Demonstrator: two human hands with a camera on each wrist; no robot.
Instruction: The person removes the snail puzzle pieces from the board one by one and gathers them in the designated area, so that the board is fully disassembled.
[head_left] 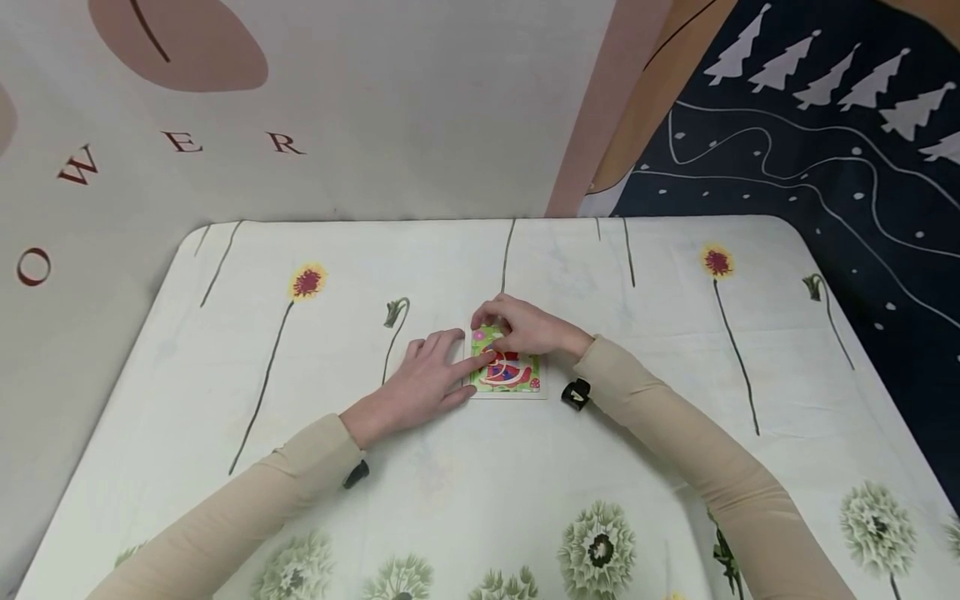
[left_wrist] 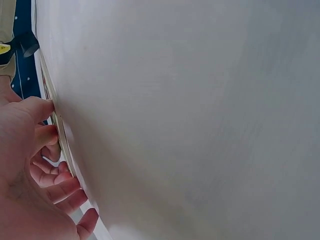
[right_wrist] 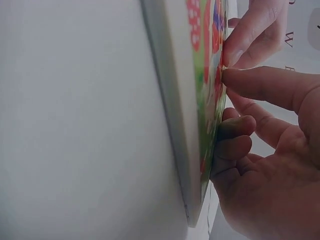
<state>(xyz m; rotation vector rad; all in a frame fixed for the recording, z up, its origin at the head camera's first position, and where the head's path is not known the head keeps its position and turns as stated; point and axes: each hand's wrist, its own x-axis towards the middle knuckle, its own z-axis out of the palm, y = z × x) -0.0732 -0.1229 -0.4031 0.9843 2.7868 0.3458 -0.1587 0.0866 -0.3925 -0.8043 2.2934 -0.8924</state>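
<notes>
A small, thick, light-edged picture board [head_left: 517, 383] lies flat on the table, printed in green, red and blue like a child's puzzle. My left hand [head_left: 423, 379] reaches in from its left side, fingers spread; the index fingertip rests on the picture and the thumb lies by the lower left corner. Over the board's upper part bends my right hand [head_left: 528, 327], its thumb touching the picture and its other fingers curled near the top left. Up close in the right wrist view, thumb and curled fingers [right_wrist: 235, 147] meet the picture surface. Whether they pinch a loose piece is hidden.
A white cloth [head_left: 637, 467] printed with flowers covers the table. Dark clips [head_left: 576, 394] hang by both sleeve cuffs. Behind the table's far edge stands a pale printed backdrop [head_left: 420, 108], with a dark blue tree-patterned cloth [head_left: 810, 167] at the right.
</notes>
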